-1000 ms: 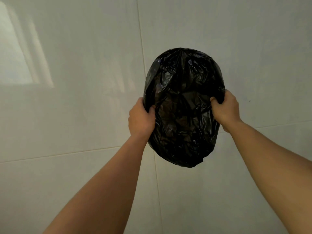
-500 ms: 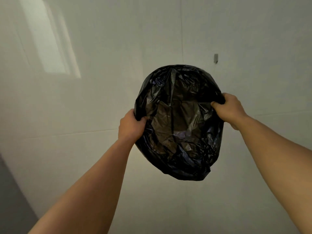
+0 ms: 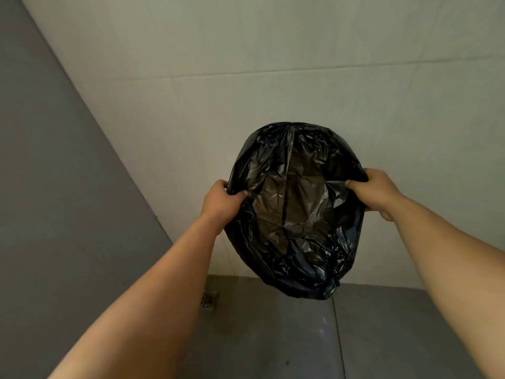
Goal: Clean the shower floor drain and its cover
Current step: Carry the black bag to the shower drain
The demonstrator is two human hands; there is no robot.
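Observation:
I hold a black plastic bag (image 3: 295,214) spread wide in front of me, its mouth facing me and its inside visible. My left hand (image 3: 221,199) grips the left rim and my right hand (image 3: 374,190) grips the right rim. Low on the grey floor, just right of my left forearm, sits the square floor drain (image 3: 210,300), dirty and partly hidden by the arm. The bag hangs above and to the right of the drain, apart from it.
A pale tiled wall (image 3: 246,64) stands straight ahead and meets the grey tiled floor (image 3: 396,332) at the bottom. A grey wall surface (image 3: 54,187) runs along the left side.
The view has tilted down: the floor and the drain have come into sight, and the bright reflection on the wall is gone. Both hands still hold the bag open the same way.

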